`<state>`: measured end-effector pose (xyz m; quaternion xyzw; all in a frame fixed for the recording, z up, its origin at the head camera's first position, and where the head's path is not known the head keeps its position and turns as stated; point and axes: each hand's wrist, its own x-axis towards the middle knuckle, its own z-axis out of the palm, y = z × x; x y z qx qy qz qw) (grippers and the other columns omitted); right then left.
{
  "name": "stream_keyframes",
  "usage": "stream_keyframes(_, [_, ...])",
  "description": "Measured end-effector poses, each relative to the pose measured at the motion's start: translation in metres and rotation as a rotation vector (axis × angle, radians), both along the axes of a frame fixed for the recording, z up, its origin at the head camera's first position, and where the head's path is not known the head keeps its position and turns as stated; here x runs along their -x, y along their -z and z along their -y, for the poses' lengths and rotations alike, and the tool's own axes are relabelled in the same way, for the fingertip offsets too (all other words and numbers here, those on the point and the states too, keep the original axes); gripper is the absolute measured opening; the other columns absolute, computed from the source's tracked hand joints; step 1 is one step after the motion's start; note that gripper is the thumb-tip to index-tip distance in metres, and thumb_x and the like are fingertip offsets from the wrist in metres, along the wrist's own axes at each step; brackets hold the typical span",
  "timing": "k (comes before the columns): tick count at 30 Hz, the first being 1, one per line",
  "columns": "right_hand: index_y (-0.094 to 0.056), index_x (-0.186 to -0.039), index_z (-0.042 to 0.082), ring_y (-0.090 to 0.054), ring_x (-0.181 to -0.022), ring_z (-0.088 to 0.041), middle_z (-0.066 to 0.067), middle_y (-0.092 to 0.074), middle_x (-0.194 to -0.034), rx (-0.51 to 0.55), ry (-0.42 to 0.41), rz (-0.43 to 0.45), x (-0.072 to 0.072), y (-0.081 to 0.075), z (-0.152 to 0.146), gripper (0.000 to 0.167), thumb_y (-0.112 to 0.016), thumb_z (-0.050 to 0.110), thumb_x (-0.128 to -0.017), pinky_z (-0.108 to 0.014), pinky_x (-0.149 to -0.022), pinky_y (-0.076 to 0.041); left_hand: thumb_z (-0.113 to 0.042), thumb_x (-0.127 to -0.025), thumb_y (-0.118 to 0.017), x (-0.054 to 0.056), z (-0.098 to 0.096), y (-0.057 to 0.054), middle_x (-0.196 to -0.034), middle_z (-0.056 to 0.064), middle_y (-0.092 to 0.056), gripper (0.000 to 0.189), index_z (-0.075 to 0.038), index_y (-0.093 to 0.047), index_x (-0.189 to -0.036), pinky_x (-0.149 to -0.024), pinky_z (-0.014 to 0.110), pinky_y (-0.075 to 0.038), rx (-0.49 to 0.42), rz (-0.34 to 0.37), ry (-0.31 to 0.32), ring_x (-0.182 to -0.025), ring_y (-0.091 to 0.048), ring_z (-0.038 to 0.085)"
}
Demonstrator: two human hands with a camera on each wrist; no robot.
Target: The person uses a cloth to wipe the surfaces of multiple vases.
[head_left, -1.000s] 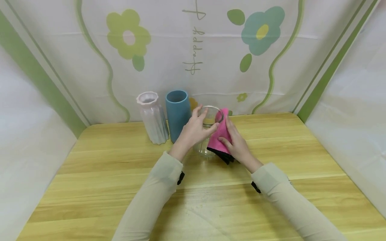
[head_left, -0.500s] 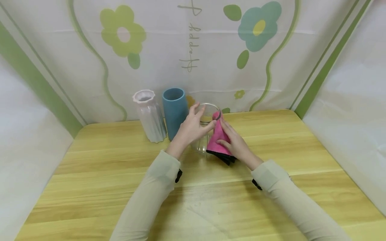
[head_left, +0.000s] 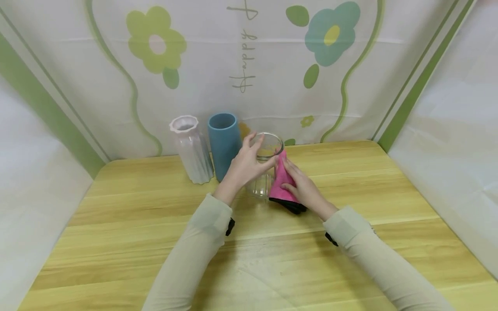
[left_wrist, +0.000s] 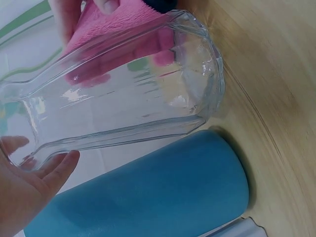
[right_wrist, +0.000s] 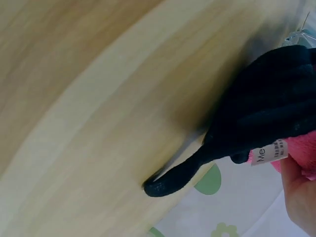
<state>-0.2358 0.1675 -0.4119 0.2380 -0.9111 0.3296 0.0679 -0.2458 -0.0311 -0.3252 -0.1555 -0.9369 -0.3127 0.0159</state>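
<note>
A clear glass vase [head_left: 261,186] with faceted sides stands on the wooden table. My left hand [head_left: 246,166] grips its neck just under the rim, thumb on the near right side and fingers on the left. In the left wrist view, the glass vase [left_wrist: 133,98] shows a pink cloth through its wall. My right hand [head_left: 305,186] holds this folded pink cloth [head_left: 281,186] against the vase's right side. Black edging [right_wrist: 276,94] hangs from the cloth in the right wrist view, beside a white label [right_wrist: 269,153].
Left of the glass vase stands a blue vase [head_left: 225,147], close beside it. Further left is a whitish ribbed vase [head_left: 194,155] with a scalloped rim. Behind the table [head_left: 128,216] hangs a flower-printed curtain [head_left: 210,56].
The pink cloth and my right hand have slid from beside the rim down the vase's right side. My left hand keeps its grip on the neck. The head view has shifted slightly.
</note>
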Motion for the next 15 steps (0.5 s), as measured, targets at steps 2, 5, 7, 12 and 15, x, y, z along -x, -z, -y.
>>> stream_keyframes(2, [-0.021, -0.152, 0.006, -0.030, -0.140, -0.041, -0.018, -0.024, -0.156, -0.022, 0.001, 0.010, 0.0006, 0.0010, -0.0010, 0.077, -0.065, 0.010, -0.088, -0.054, -0.112, -0.030, -0.057, -0.089, -0.053, 0.0004, -0.0001, 0.0002, -0.161, 0.004, -0.010, 0.080, -0.020, -0.023, -0.153, -0.098, 0.063, -0.042, -0.003, -0.002, -0.004, -0.133, -0.046, 0.034])
stream_keyframes(5, [-0.023, -0.151, 0.005, -0.031, -0.139, -0.042, -0.018, -0.025, -0.156, -0.058, -0.001, 0.028, 0.0018, 0.0018, -0.0023, 0.076, -0.066, 0.011, -0.088, -0.055, -0.111, -0.032, -0.057, -0.089, -0.054, 0.0008, 0.0000, 0.0003, -0.162, 0.004, -0.010, 0.080, -0.021, -0.022, -0.153, -0.097, 0.061, -0.044, -0.005, -0.001, -0.007, -0.133, -0.045, 0.035])
stream_keyframes(7, [-0.025, -0.151, 0.004, -0.032, -0.139, -0.041, -0.018, -0.025, -0.156, -0.077, -0.006, 0.039, 0.0028, 0.0014, -0.0032, 0.075, -0.066, 0.011, -0.088, -0.054, -0.111, -0.032, -0.057, -0.089, -0.054, 0.0011, 0.0001, 0.0004, -0.162, 0.004, -0.009, 0.080, -0.022, -0.021, -0.153, -0.095, 0.058, -0.047, -0.006, 0.000, -0.006, -0.133, -0.046, 0.034])
stream_keyframes(12, [-0.025, -0.150, 0.004, -0.033, -0.139, -0.041, -0.019, -0.025, -0.156, -0.133, -0.011, 0.061, 0.0053, 0.0007, -0.0059, 0.075, -0.066, 0.009, -0.088, -0.053, -0.110, -0.033, -0.061, -0.089, -0.051, 0.0012, -0.0001, 0.0004, -0.162, 0.003, -0.007, 0.082, -0.022, -0.018, -0.154, -0.095, 0.058, -0.047, -0.001, 0.006, -0.003, -0.134, -0.045, 0.034])
stream_keyframes(15, [-0.026, -0.150, 0.004, -0.034, -0.138, -0.042, -0.020, -0.026, -0.155, -0.155, -0.006, 0.077, 0.0068, 0.0013, -0.0075, 0.075, -0.066, 0.009, -0.087, -0.054, -0.109, -0.035, -0.064, -0.088, -0.049, 0.0010, -0.0007, 0.0007, -0.162, 0.003, -0.006, 0.085, -0.022, -0.017, -0.154, -0.096, 0.060, -0.045, -0.001, 0.010, -0.004, -0.135, -0.044, 0.034])
